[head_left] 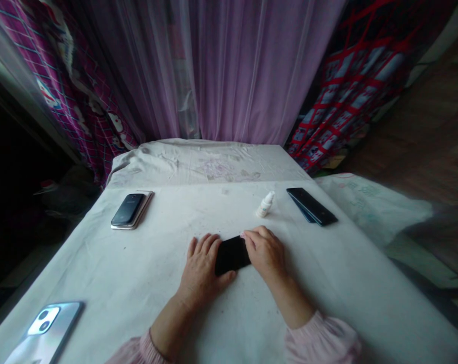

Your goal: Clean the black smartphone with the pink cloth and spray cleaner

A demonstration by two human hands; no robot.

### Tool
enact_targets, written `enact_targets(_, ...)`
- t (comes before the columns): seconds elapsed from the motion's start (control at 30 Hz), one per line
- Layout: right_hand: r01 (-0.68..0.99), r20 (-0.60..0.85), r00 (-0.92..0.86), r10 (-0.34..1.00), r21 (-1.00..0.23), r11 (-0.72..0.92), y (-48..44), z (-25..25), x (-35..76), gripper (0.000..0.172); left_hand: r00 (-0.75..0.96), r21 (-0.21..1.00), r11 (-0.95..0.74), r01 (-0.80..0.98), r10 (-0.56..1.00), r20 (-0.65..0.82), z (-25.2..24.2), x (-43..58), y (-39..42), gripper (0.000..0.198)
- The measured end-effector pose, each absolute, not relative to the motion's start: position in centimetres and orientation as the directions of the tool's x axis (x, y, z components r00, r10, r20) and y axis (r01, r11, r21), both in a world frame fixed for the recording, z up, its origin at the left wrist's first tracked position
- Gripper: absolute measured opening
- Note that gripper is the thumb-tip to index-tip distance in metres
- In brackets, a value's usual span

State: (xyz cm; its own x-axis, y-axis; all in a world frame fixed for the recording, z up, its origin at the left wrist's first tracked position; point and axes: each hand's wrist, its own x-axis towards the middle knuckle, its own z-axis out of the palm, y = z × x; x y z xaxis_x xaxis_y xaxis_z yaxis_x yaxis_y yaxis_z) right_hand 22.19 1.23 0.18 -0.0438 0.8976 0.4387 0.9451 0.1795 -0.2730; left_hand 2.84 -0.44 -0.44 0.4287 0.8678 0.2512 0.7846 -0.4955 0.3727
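A smartphone (232,255) with a black screen lies face up on the table, slightly slanted. My left hand (201,268) grips its left end, with the thumb along the near edge and the fingers at the far side. Over the phone's right end, my right hand (266,253) is closed with bent fingers. A small pinkish bit (243,235) shows at those fingertips, too little of it to name. Just beyond the right hand stands a small white spray bottle (266,205), upright.
Stacked phones (129,210) lie at the left, and two dark phones (313,206) overlap at the right. A silver-blue phone (49,333) rests camera side up at the near left corner. A pale cloth (168,202) covers the table; purple curtains (244,76) hang behind it.
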Motion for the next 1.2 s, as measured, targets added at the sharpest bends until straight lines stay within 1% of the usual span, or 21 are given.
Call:
enact_targets(0.1,0.922,0.436,-0.128,0.891,-0.279,0.269,0.7,0.4,20.4,0.018,0.427,0.365,-0.499,0.786,0.865,0.264,-0.6,2.8,-0.4,0.066)
enact_targets(0.2,0.917,0.424,-0.150,0.893,-0.278,0.286,0.4,0.5,19.9,0.017,0.423,0.360,-0.509,0.782,0.858,0.293,-0.7,2.8,-0.3,0.064)
enact_targets(0.3,0.929,0.421,-0.090,0.903,-0.290,0.228,0.4,0.4,21.3,0.017,0.421,0.351,-0.518,0.780,0.849,0.319,-0.9,2.7,-0.2,0.063)
enact_targets(0.43,0.943,0.429,0.034,0.903,-0.313,0.113,0.4,0.1,24.1,0.019,0.428,0.351,-0.520,0.779,0.849,0.310,-0.9,2.7,-0.3,0.064)
enact_targets(0.53,0.940,0.443,0.065,0.894,-0.327,0.094,0.2,-0.1,24.7,0.020,0.428,0.352,-0.517,0.780,0.852,0.301,-0.9,2.7,-0.3,0.064)
enact_targets(0.77,0.914,0.459,-0.100,0.883,-0.308,0.264,-0.9,0.4,21.0,0.019,0.421,0.351,-0.502,0.790,0.861,0.284,-0.7,2.8,-0.3,0.064)
enact_targets(0.87,0.900,0.448,-0.141,0.883,-0.314,0.303,-1.3,0.7,20.5,0.018,0.423,0.350,-0.506,0.788,0.859,0.288,-0.7,2.8,-0.3,0.063)
enact_targets(0.93,0.903,0.443,-0.126,0.888,-0.320,0.287,-1.3,0.6,21.1,0.018,0.422,0.351,-0.509,0.786,0.857,0.296,-0.7,2.8,-0.4,0.063)
enact_targets(1.1,0.930,0.436,0.011,0.900,-0.336,0.151,-1.3,0.1,24.0,0.021,0.441,0.354,-0.515,0.781,0.855,0.272,-0.5,2.6,-0.2,0.064)
enact_targets(1.2,0.926,0.433,0.037,0.900,-0.353,0.132,-1.6,-0.1,24.6,0.023,0.472,0.356,-0.532,0.768,0.846,0.247,-0.3,2.4,-0.1,0.065)
